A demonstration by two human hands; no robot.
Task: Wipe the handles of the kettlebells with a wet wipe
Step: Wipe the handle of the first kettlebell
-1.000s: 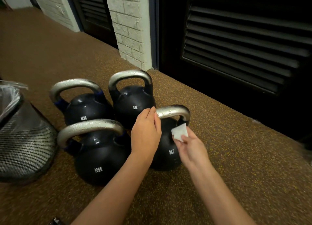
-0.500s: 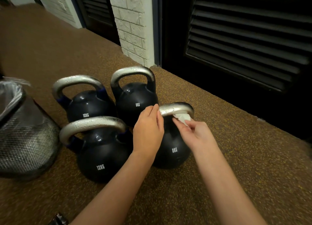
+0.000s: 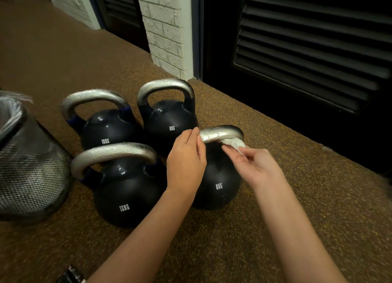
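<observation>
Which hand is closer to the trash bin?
The left hand. It grips the near 8KG kettlebell's handle at its left end, on the side of the mesh bin; the right hand is farther right, holding the wipe.

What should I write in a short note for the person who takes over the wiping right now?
Left hand: grips the left end of the handle of the near right 8 kg kettlebell and steadies it.
Right hand: its fingers pinch the wet wipe and press it under the right end of that handle.
Things: four kettlebells stand together on the floor, two marked 12 kg on the left, two marked 8 kg on the right. A mesh bin stands to the left.
Done: wiping of this handle is under way; droplets show on it.
Left: finish this handle. Whether the other three were wiped, I cannot tell.
</observation>
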